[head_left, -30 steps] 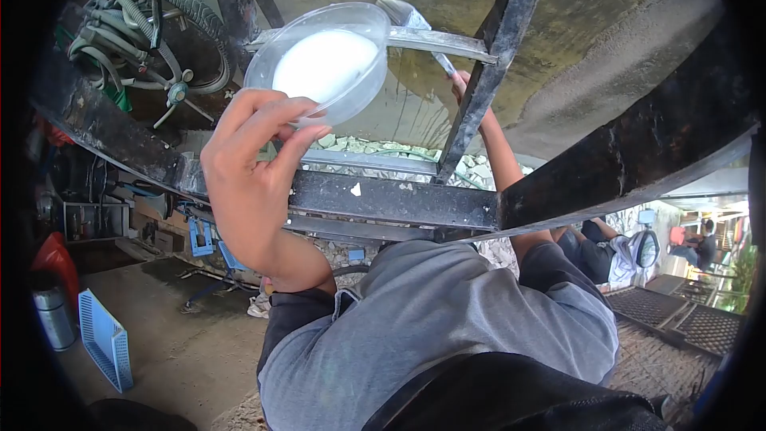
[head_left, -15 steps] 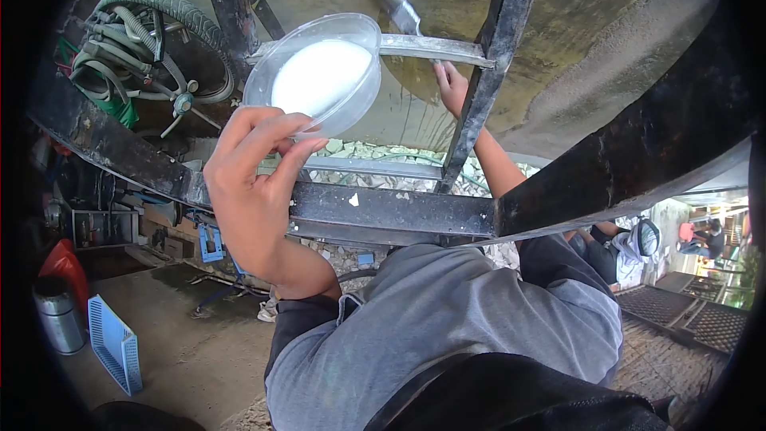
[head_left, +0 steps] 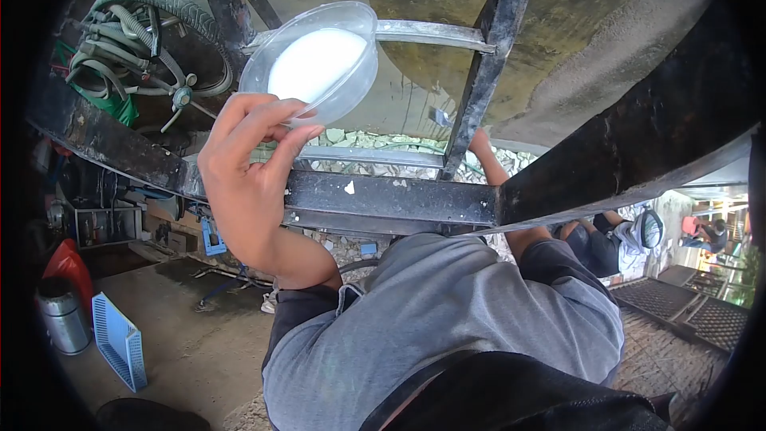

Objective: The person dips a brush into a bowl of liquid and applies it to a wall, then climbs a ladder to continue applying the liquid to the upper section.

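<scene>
A clear plastic bowl [head_left: 363,84] with white liquid [head_left: 316,69] is pinched at its near rim by my left hand [head_left: 255,144], tilted toward me above the dark metal frame [head_left: 391,198]. Beyond the bars, low near the wall [head_left: 431,80], my right hand [head_left: 479,142] is partly hidden behind an upright bar [head_left: 483,72]. Just left of that bar shows the metal part of a brush [head_left: 440,117], held in my right hand; its handle is mostly hidden.
A bicycle wheel [head_left: 171,1] with coiled hoses [head_left: 112,52] stands at the upper left. Lower left are a steel flask [head_left: 64,321] and a blue plastic basket [head_left: 120,343]. White stones [head_left: 375,144] lie along the wall. Other people [head_left: 618,235] sit at the right.
My right hand has moved the brush down from above the light crossbar to low beside the upright bar. My left hand and the bowl have shifted slightly up and left.
</scene>
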Demonstrator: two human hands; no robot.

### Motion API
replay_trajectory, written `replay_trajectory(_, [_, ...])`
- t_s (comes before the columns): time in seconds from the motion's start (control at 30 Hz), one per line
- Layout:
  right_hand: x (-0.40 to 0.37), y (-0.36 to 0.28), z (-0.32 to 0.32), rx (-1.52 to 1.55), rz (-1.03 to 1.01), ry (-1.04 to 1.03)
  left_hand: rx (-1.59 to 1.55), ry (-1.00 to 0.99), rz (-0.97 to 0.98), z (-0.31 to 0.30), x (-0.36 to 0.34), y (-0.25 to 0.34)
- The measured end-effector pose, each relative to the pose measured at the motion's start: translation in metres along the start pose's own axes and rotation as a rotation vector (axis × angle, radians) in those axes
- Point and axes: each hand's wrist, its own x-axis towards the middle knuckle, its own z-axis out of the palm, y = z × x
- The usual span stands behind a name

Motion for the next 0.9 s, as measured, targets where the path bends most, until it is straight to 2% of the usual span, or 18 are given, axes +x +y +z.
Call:
replay_trajectory(0.23, [0.027, -0.058, -0.137, 0.175, -0.154, 0.292, 0.011, 0.004, -0.008, -0.001, -0.001, 0.001])
replay_trajectory(0.37, [0.021, -0.088, -0.17, 0.455, -0.32, 0.503, -0.008, 0.022, -0.002, 0.0, -0.001, 0.001])
replay_trajectory(0.47, [0.031, -0.082, -0.163, 0.479, -0.366, 0.57, 0.016, 0.017, -0.002, 0.0, 0.0, 0.002])
replay_trajectory(0.57, [0.046, -0.053, -0.12, 0.289, -0.275, 0.464, 0.016, 0.017, -0.001, 0.0, 0.0, 0.002])
replay_trajectory(0.67, [0.031, -0.026, -0.077, 0.111, -0.127, 0.259, -0.024, 0.022, 0.003, 0.0, -0.001, -0.001])
replay_trajectory(0.8, [-0.002, -0.038, -0.086, 0.065, 0.093, 0.033, -0.024, 0.006, -0.005, 0.0, 0.0, -0.002])
replay_trajectory(0.9, [0.012, -0.02, -0.081, 0.001, 0.045, 0.117, -0.029, 0.005, 0.0, 0.0, 0.0, 0.002])
